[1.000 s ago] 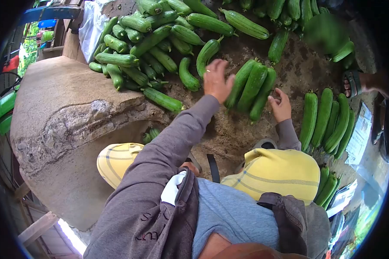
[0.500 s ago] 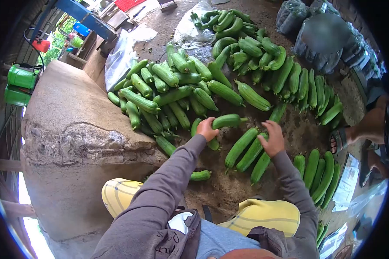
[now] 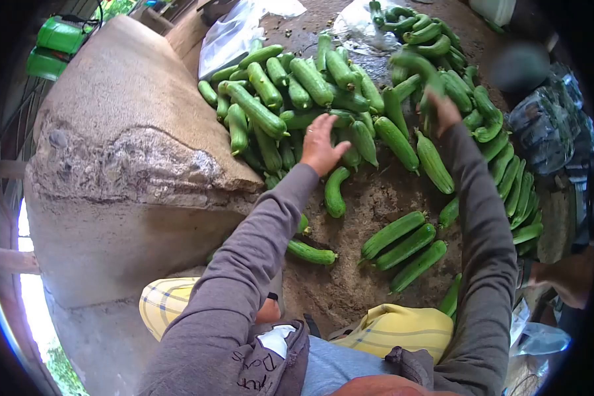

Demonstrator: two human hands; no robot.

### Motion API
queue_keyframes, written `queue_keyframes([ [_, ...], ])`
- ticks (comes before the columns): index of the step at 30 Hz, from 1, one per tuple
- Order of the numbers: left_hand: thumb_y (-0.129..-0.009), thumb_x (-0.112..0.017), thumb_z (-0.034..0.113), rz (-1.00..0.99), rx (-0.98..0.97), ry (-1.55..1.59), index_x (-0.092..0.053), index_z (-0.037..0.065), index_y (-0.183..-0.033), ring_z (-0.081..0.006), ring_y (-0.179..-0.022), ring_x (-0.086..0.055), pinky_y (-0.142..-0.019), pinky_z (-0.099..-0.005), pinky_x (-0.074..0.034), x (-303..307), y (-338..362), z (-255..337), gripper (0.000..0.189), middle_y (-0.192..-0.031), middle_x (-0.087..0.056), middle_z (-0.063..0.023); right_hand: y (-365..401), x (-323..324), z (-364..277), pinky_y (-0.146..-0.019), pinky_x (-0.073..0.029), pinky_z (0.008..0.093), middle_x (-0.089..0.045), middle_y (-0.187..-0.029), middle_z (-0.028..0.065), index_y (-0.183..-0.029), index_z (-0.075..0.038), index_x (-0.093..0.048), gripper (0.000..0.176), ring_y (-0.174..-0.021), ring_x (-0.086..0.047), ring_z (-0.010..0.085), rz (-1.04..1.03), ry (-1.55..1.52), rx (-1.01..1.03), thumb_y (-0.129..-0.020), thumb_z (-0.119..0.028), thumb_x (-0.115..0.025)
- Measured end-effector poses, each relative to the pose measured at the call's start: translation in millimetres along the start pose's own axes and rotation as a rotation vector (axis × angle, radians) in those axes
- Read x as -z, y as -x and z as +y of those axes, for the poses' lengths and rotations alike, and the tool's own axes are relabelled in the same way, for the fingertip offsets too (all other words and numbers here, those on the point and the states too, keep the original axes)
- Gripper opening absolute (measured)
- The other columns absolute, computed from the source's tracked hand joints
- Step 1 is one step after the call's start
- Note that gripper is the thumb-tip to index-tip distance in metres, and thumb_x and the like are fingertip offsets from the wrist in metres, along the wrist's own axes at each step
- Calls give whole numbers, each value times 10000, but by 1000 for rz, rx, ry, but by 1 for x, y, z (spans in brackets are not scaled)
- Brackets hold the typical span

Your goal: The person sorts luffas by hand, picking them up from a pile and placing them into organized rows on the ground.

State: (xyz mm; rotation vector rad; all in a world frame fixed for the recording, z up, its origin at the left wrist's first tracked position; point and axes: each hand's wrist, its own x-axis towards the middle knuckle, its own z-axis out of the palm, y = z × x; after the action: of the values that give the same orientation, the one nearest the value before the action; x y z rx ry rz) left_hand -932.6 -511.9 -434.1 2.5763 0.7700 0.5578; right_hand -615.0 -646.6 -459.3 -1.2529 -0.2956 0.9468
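Rough brown ground [image 3: 343,284] spreads beside a worn concrete block [image 3: 112,244], heaped with long green gourds. Your left hand [image 3: 322,148] hangs over the near edge of the large pile [image 3: 312,82], fingers wide and holding nothing; whether its underside touches the gourds, the angle cannot tell. Your right hand [image 3: 443,112], reaching farther out, appears closed around the lower end of a curved gourd [image 3: 416,66] beside the far heap [image 3: 424,33]; blur hides the exact contact.

The step in hand looks to be the handling of that single gourd, with your left hand unloaded. In judgement, the next move calls for a firm hold on it and care around its loosely stacked neighbors, which could roll if knocked.

Three straight gourds [image 3: 404,247] lie side by side near your yellow-clad knee [image 3: 396,330], and one short bent gourd [image 3: 335,193] rests below your left hand. Brown ground showing between them offers your forearms room to draw back. Tighter limits stand at the block's edge on your left and, on your right, at another person's leg [image 3: 564,276] and plastic-wrapped bundles [image 3: 541,125].
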Motion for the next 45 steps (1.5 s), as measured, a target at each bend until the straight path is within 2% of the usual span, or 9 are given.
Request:
queue_keyframes([
  [4, -737, -689, 234, 77, 137, -46, -474, 35, -1209, -312, -1160, -425, -998, -381, -344, 10, -12, -34, 555, -1216, -473, -160, -44, -10, -37, -833, -423, 494, -452, -1281, 123, -1319, -37, -354, 631, -1107, -486, 287, 200, -48, 9, -838, -351, -614],
  [13, -743, -674, 205, -273, -263, -867, -423, 234, -1324, -363, -1295, -321, -1001, -405, -385, -18, -107, -57, 634, -1441, -293, -96, 72, -45, 64, -751, -434, 350, -571, -1076, -21, -1163, -147, -555, 333, -966, -530, 133, -99, 301, -184, -874, -309, -574],
  [17, -853, -478, 63, -337, -210, -692, -470, 167, -1241, -411, -1207, -424, -951, -445, -436, -7, -123, -58, 402, -1389, -362, -137, 112, -30, 53, -785, -426, 339, -580, -1105, -18, -1162, -135, -555, 332, -931, -545, 115, -158, 309, -259, -880, -310, -561],
  [22, -799, -637, 263, 239, -141, -173, -511, 74, -1231, -256, -956, -607, -856, -347, -481, 65, -129, -38, 488, -1109, -596, -179, 131, -38, 10, -838, -442, 321, -607, -1068, 37, -1186, -79, -542, 401, -976, -563, 171, -19, 294, 121, -845, -277, -611],
  [29, -847, -615, 305, -160, -59, 518, -508, 40, -1234, -159, -762, -640, -649, -277, -546, 138, -85, 62, 482, -894, -651, -118, 158, -104, -30, -1034, -306, 404, -394, -1352, 168, -1316, -70, -401, 808, -1223, -393, 335, 105, 1239, 1010, -649, -349, -761],
  [33, -836, -638, 359, -446, 72, 907, -490, 46, -1249, -172, -898, -611, -715, -258, -531, 101, -48, 93, 539, -1063, -596, -130, 194, -89, -18, -973, -363, 361, -485, -1244, 149, -1328, -16, -355, 857, -1154, -469, 261, -365, 653, 352, -614, -255, -765],
  [37, -788, -673, 416, -82, 22, -33, -400, 19, -1309, -252, -995, -583, -885, -364, -473, 64, -51, 30, 709, -1201, -542, -164, 268, -24, 24, -904, -412, 300, -546, -1124, 124, -1292, 4, -390, 775, -1025, -523, 188, -76, 508, 316, -663, -244, -769],
  [42, -588, -732, 617, 149, 137, -445, -225, -50, -1357, -301, -1254, -329, -1006, -426, -346, -1, -92, -356, 1137, -1386, -273, -244, 450, 81, 49, -847, -434, 307, -566, -1062, 116, -1226, 20, -432, 684, -965, -544, 181, 904, 467, 145, -694, -255, -765],
  [45, -478, -813, 560, 116, 616, -401, -421, -80, -1236, -352, -999, -580, -895, -405, -456, 37, -76, -247, 1067, -1103, -581, -238, 549, 120, 47, -769, -476, 331, -582, -1020, 132, -1169, 33, -458, 592, -869, -583, 205, 1382, 440, 46, -724, -241, -736],
])
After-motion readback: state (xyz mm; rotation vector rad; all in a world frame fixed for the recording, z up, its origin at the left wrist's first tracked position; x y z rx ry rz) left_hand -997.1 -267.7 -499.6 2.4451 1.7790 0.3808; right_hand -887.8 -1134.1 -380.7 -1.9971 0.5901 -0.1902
